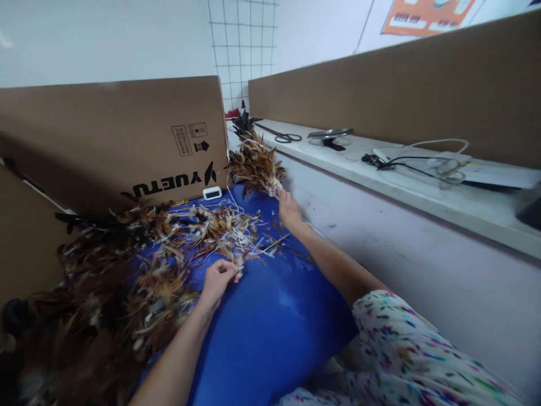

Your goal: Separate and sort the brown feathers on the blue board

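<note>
My right hand (290,210) is closed round the base of a feather duster (256,160), whose bushy brown and black plumes point away from me toward the far corner. Closer in, my left hand (220,276) pinches a small feather (240,265) with a pale, fluffy end between thumb and fingers. Loose brown feathers and pale quills (215,223) lie scattered just beyond that hand. To its left spreads a large heap of brown feathers (93,304). Everything rests on a blue surface (262,332).
A cardboard box (105,135) printed YUETU stands at the back left, with a small white digital display (212,193) before it. Along the right runs a white ledge (359,169) carrying scissors (288,137), a round stand (329,134) and tangled cables (416,163). More cardboard (422,96) stands behind.
</note>
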`<state>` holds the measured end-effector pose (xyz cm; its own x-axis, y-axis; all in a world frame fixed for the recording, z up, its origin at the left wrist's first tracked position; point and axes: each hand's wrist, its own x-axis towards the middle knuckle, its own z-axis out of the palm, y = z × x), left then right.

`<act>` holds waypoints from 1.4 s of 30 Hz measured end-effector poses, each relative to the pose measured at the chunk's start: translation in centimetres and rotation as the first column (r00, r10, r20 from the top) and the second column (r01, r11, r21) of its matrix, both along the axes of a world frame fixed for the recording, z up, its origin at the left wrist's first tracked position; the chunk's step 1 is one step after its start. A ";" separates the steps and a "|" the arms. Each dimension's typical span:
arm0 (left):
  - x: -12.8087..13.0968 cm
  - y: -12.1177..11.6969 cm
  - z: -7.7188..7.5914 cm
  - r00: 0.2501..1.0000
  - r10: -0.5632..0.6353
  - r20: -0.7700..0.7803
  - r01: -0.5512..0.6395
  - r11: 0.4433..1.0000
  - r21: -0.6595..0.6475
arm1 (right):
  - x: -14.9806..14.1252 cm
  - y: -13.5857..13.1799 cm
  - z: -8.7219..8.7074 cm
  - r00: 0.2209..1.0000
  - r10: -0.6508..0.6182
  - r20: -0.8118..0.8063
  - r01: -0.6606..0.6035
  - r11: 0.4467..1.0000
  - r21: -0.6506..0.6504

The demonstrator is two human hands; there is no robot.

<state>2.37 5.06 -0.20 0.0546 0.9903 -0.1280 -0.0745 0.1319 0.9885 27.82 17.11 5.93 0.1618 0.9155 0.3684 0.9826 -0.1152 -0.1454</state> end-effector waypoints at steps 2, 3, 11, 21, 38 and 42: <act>0.0 0.1 -0.2 1.000 0.000 -0.003 0.000 1.000 0.005 | 0.1 0.1 0.0 0.999 0.003 -0.032 -0.001 0.998 0.059; 0.0 0.1 -0.2 1.000 -0.002 -0.001 0.002 1.000 0.006 | 0.2 0.2 0.0 0.999 0.010 -0.045 -0.006 0.996 0.087; 0.0 0.1 -0.3 1.000 -0.009 -0.001 0.009 1.000 0.017 | 0.8 0.8 -0.6 0.995 0.040 -0.087 -0.024 0.984 0.175; 0.0 0.0 0.1 0.997 -0.002 0.073 0.001 1.000 0.024 | -0.4 -0.2 -0.8 0.998 -0.017 -0.064 0.011 0.996 -0.087; -0.1 -0.1 0.7 0.959 -0.072 0.275 0.069 0.997 0.022 | -2.7 -5.3 -1.0 0.673 0.690 -0.266 -0.694 0.713 0.097; -0.2 -0.3 0.7 0.966 -0.122 0.230 0.116 0.992 0.041 | -5.2 -8.6 -1.1 0.194 0.849 -0.491 -0.912 0.340 0.228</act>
